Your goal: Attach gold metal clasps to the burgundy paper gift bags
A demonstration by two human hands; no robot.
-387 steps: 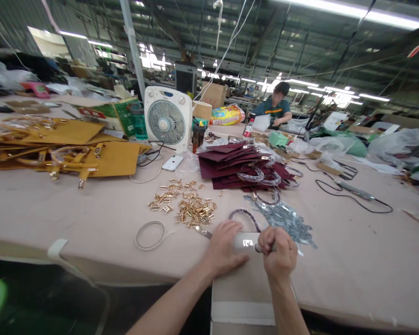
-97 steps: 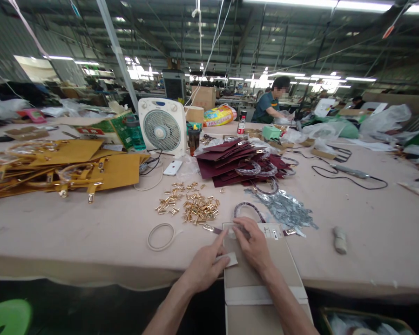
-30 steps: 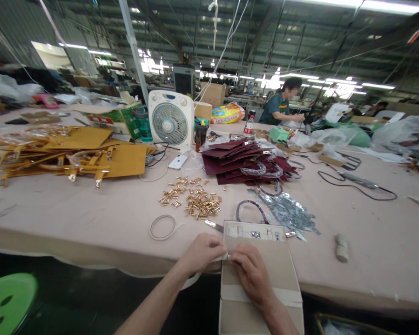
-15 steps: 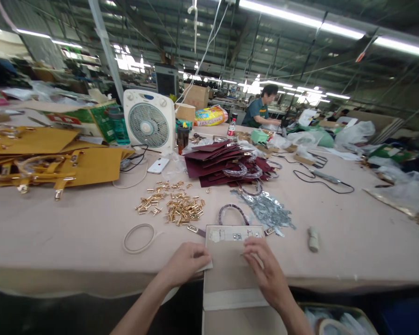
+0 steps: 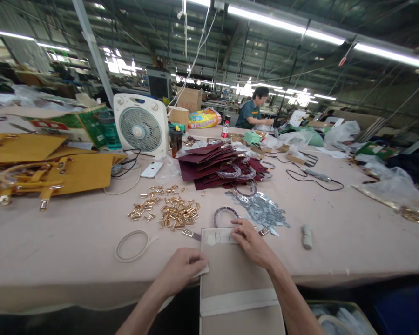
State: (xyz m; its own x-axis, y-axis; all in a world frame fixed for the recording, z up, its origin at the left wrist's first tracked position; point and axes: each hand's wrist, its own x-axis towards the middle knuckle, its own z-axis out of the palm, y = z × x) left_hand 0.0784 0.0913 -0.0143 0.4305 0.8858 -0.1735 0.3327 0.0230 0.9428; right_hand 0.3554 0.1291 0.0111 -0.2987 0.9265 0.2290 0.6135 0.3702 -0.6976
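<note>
A beige bag panel (image 5: 230,274) lies flat at the table's near edge, hanging over it toward me. My left hand (image 5: 181,272) is curled at the panel's left edge and pinches a small white strip. My right hand (image 5: 249,239) rests on the panel's top edge with its fingers pressed down on a white tape strip (image 5: 218,237) there. A wrapped bag handle (image 5: 225,215) curves out just beyond the panel. Gold metal fittings (image 5: 167,214) lie scattered to the upper left, and grey metal pieces (image 5: 261,211) lie to the upper right.
A tape ring (image 5: 131,244) lies left of the panel and a small grey roll (image 5: 306,236) to the right. Maroon bag panels (image 5: 216,165), mustard bag panels (image 5: 56,172), a white fan (image 5: 141,125) and a phone (image 5: 151,170) sit farther back. Another person (image 5: 253,111) works at the far end.
My right hand has slid up from the middle of the panel to its top edge, onto the tape strip. The left hand stays at the left edge. The view has turned slightly rightward.
</note>
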